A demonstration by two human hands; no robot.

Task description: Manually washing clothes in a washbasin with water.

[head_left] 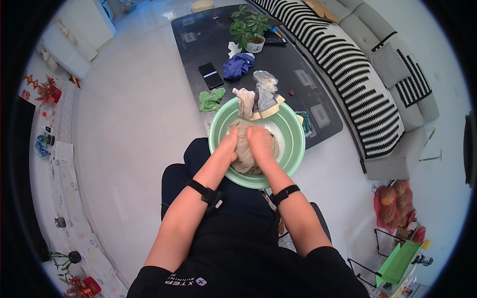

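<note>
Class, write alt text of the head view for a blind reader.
A person's left hand and right hand grip a bunched beige cloth in a green basin. Beyond, a dark table holds a phone, potted plant and blue cloth.

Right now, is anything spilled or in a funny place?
I can't see any spill. The crumpled purple cloth and green cloth look a bit out of place: they lie loose on the table near a phone, while the beige cloth is in the basin.
</note>
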